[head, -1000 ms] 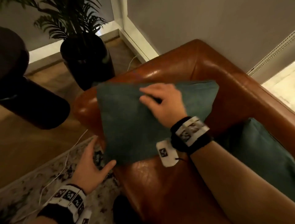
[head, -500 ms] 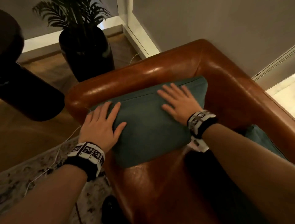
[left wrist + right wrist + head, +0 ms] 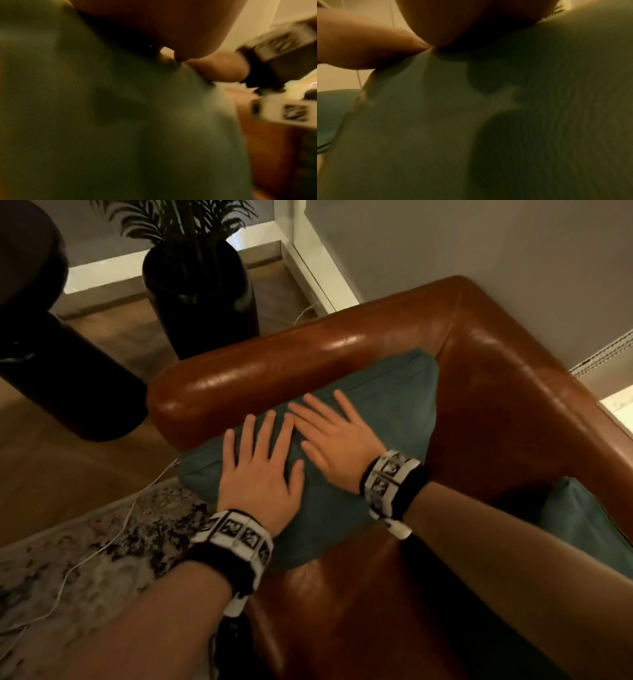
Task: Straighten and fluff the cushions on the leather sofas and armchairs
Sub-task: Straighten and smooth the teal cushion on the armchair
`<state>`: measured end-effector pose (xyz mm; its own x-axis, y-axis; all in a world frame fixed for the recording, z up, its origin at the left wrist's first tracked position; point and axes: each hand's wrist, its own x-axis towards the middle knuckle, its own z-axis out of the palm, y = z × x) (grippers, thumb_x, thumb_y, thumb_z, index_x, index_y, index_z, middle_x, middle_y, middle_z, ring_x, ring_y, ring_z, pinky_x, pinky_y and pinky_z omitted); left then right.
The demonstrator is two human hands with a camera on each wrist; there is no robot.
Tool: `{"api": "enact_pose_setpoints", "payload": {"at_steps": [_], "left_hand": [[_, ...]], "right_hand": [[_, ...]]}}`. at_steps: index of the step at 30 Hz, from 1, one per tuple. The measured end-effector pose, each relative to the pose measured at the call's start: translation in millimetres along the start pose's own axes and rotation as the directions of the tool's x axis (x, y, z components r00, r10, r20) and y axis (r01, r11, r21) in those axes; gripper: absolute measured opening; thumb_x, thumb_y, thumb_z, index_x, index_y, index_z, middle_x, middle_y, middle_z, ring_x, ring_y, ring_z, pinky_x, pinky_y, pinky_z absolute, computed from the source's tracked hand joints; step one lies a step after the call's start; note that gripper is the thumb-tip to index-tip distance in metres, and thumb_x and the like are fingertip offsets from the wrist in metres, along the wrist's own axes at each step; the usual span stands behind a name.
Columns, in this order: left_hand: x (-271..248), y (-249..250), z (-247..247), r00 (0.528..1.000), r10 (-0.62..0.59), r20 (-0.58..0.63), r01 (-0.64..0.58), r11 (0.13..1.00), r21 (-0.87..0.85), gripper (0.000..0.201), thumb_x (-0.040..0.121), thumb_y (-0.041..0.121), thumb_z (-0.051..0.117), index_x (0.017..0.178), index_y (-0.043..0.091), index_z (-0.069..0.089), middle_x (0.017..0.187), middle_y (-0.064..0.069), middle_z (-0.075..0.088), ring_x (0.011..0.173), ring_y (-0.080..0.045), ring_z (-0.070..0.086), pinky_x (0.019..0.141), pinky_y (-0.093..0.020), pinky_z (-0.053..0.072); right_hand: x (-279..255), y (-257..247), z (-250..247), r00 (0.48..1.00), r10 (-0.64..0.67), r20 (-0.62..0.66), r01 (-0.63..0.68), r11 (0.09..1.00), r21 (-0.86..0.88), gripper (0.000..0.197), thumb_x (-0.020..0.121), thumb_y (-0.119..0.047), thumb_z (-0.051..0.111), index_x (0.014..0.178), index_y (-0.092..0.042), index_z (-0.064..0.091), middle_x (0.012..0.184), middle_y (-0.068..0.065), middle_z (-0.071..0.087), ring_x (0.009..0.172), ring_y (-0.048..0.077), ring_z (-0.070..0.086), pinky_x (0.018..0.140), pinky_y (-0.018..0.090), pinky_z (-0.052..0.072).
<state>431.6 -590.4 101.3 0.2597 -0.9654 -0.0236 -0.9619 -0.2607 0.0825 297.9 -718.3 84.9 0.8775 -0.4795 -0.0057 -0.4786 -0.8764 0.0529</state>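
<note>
Both hands flat on the teal cushion!
Cushion point(image 3: 394, 419) leans on the sofa point(image 3: 342, 350) arm, long axis running 7 to 1 o'clock; left hand point(image 3: 262, 474) and right hand point(image 3: 339, 446) press it, fingers spread.

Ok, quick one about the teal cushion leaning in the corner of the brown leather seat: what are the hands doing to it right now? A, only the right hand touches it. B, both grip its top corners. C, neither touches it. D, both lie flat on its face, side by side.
D: the left hand and right hand both lie flat, fingers straight, side by side on the teal cushion.
</note>
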Motion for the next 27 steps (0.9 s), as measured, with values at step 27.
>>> {"api": "enact_pose_setpoints", "payload": {"at_steps": [27], "left_hand": [[27.7, -48.1, 1.0, 0.99, -0.14, -0.028, 0.139, 0.989, -0.047, 0.038, 0.097, 0.053, 0.026, 0.097, 0.022, 0.047, 0.095, -0.004, 0.063, 0.09, -0.03, 0.057, 0.08, -0.043, 0.038]], "right_hand": [[31.6, 50.7, -11.9, 0.995, 0.081, -0.058, -0.074, 0.991, 0.11, 0.044, 0.096, -0.06, 0.036, 0.111, -0.025, 0.058, 0.108, -0.002, 0.061, 0.105, 0.02, 0.055, 0.096, 0.041, 0.031]]}}
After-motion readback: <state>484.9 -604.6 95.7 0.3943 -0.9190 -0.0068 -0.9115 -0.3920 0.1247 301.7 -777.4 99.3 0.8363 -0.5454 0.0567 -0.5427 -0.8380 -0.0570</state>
